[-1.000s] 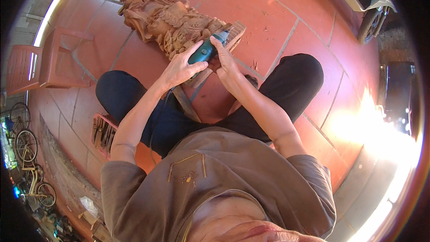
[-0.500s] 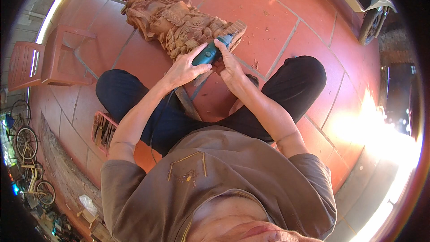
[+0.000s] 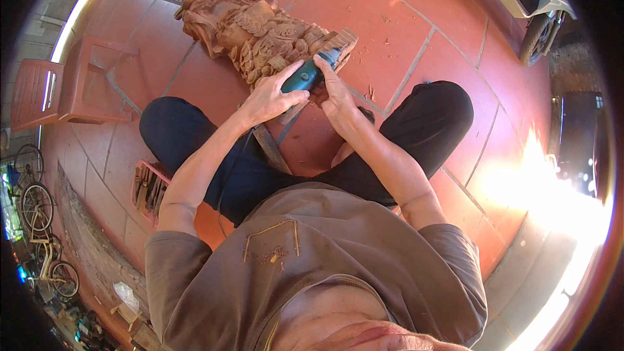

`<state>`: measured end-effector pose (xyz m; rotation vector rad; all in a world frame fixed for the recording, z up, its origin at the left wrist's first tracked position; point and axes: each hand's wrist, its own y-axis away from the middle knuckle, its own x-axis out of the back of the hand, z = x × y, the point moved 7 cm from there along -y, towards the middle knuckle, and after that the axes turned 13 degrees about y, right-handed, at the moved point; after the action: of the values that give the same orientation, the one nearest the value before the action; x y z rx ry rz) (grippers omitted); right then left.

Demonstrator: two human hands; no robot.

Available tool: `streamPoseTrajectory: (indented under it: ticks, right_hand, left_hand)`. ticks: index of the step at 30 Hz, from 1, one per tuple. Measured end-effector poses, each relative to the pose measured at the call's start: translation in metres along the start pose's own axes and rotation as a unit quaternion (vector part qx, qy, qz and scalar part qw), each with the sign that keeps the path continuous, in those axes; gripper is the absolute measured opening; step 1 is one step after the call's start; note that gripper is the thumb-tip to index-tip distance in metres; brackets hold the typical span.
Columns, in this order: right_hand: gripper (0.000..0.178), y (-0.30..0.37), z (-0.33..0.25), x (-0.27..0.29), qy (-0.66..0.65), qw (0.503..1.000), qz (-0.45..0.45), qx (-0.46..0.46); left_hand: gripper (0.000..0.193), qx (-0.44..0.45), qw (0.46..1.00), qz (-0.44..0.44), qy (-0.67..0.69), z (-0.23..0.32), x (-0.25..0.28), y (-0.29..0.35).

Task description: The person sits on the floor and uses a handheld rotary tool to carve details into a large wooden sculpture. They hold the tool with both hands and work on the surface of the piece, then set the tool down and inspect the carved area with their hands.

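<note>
Both hands grip a teal rotary tool at the near right end of a carved wooden figure. My left hand has its fingers round the tool's rear and left side. My right hand holds it from the right, thumb up near the grey nose. The nose points up and right at the figure's base; the tip's contact with the wood cannot be made out. The figure lies on its back, densely carved, its head toward the far left. A dark cord runs down from the tool past my left forearm.
My bent knees frame the work, with a wooden bar between them. A basket of carving tools sits left of my thigh. Beyond it stand a red plastic chair and bicycles. A motorbike wheel is far right. Wood chips dot the tiled floor.
The tool and both hands have shifted very slightly to the right. My left knee has risen a little. The carved figure lies in the same place.
</note>
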<state>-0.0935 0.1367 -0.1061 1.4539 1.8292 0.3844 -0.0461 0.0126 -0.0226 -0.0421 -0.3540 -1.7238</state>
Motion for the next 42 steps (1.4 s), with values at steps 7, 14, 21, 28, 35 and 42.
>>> streamPoseTrajectory:
  ticks: [7,14,21,28,35,42]
  right_hand:
    - [0.037,-0.004,0.000,-0.004,-0.010,1.000,0.009,0.025]
    - [0.039,-0.003,-0.001,-0.016,0.002,1.000,-0.003,-0.003]
    - [0.042,-0.006,-0.003,-0.021,0.012,1.000,-0.011,0.010]
    - [0.045,-0.002,-0.004,-0.020,0.022,1.000,-0.012,0.006]
    - [0.043,-0.004,-0.002,-0.010,-0.001,1.000,-0.008,0.013]
    - [0.041,-0.005,0.003,-0.001,-0.007,1.000,-0.002,0.006]
  left_hand:
    - [0.077,-0.030,0.999,0.025,-0.017,-0.001,0.004,0.001]
    - [0.077,-0.038,0.998,0.042,-0.021,-0.005,0.011,0.001]
    - [0.076,-0.041,0.998,0.052,-0.012,-0.004,0.014,0.001]
    - [0.077,-0.026,0.999,0.040,-0.002,-0.001,0.012,0.002]
    - [0.077,-0.022,1.000,0.019,-0.009,0.002,0.007,0.001]
    - [0.078,-0.014,1.000,0.009,-0.014,0.000,0.003,0.001]
